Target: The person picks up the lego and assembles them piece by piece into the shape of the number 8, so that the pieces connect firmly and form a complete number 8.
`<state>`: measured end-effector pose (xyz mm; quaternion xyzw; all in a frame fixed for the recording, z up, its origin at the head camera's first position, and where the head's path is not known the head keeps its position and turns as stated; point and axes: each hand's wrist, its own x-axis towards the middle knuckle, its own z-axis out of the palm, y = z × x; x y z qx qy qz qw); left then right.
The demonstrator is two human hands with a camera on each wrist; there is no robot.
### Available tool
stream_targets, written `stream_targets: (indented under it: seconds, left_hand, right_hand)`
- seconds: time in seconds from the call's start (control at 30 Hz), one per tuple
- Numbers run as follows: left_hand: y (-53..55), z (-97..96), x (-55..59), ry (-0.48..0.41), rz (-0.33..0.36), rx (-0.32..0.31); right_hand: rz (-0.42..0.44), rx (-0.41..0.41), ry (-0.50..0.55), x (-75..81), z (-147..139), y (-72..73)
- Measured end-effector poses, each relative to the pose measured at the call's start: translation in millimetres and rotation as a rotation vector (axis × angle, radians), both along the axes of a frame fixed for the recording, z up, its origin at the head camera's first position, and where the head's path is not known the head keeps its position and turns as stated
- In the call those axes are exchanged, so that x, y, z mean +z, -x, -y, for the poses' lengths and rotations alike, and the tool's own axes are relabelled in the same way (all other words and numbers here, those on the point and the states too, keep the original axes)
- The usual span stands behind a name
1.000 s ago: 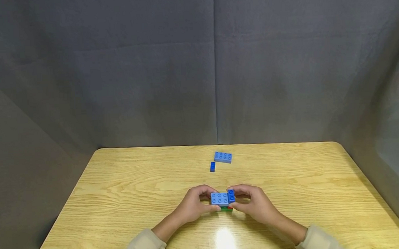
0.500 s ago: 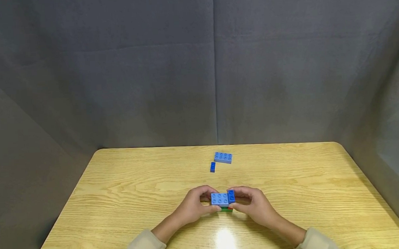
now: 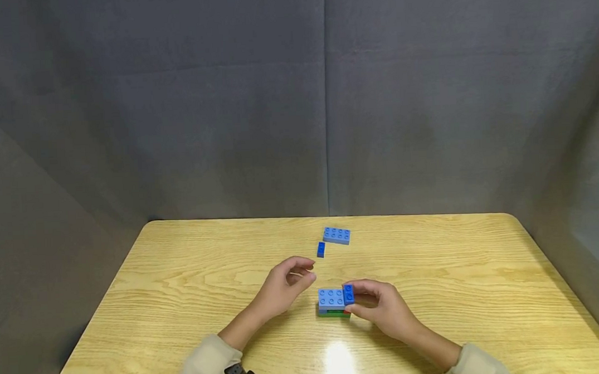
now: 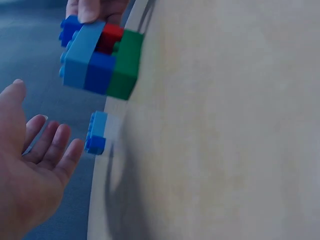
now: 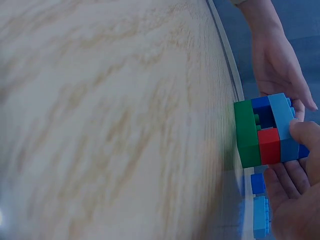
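Note:
A stack of toy building bricks stands on the table between the hands. Its green brick (image 4: pixel 126 65) is at the bottom, with a dark blue brick (image 4: pixel 99 73) and a red brick (image 5: pixel 269 146) above it, a gap between them. A light blue brick (image 3: pixel 330 298) bridges these, and a small dark blue brick (image 3: pixel 349 294) sits on its right end. My right hand (image 3: pixel 387 308) grips that right end between thumb and fingers. To the stack's upper left, my left hand (image 3: pixel 279 288) is apart from it, fingers loosely bent and holding nothing.
Farther back on the wooden table (image 3: pixel 208 269) lie a light blue eight-stud brick (image 3: pixel 337 235) and a small dark blue brick (image 3: pixel 321 249), close together. Grey cloth (image 3: pixel 226 129) hangs behind and at both sides of the table.
My left hand has let go of the stack and moved up and left, toward the loose bricks. The right hand keeps its hold in nearly the same place.

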<state>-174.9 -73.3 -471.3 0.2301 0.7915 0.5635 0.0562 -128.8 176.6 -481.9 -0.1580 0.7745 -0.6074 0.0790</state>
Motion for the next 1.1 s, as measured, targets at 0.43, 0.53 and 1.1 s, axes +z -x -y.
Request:
stream_targets:
  seconds: [0.43,0.53,1.1]
  left_hand:
    - [48.7,-6.0,0.4,0.055,-0.047,0.006]
    - [58.6,-9.4,-3.0,0.047,-0.045,0.021]
    - [87.6,-20.7,-21.3,0.154,-0.04,0.078]
  right_hand:
    - [-0.005,0.001,-0.014,0.2,-0.2,1.6]
    - [-0.003,-0.003,-0.018,0.9,0.1,2.0]
    - [0.01,0.002,-0.003,3.0,0.5,-1.2]
